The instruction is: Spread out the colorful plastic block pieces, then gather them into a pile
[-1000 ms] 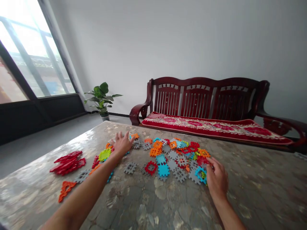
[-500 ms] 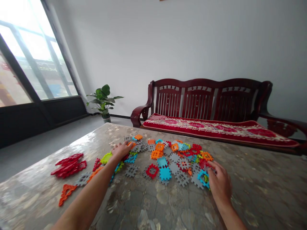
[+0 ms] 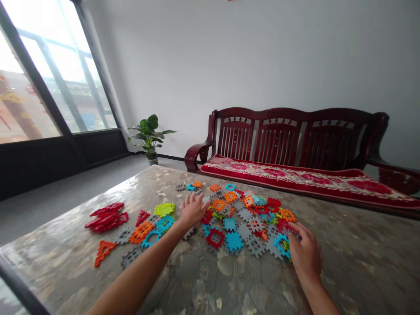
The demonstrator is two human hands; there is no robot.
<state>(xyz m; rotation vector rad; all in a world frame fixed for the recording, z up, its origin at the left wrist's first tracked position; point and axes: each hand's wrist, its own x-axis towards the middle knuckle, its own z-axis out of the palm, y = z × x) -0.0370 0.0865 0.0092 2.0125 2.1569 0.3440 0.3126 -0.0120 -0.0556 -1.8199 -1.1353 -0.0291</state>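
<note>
A main pile of toothed plastic building tiles in red, orange, blue, grey and green lies spread on the table. At its left side my left hand rests with fingers spread, touching tiles at the edge. My right hand is at the right end of the pile, thumb and fingers apart around the edge tiles, beside a blue tile. Left of my left forearm lie a lime-green tile, an orange window tile and an orange triangular piece.
A stack of red pieces sits toward the table's left side. Behind the patterned table stands a dark red wooden bench with a red floral cover. A potted plant is on the floor near the window.
My left hand has slid right, and red, blue and grey tiles near it have shifted toward the main pile. My right hand stays at the right end. The view has turned slightly left.
</note>
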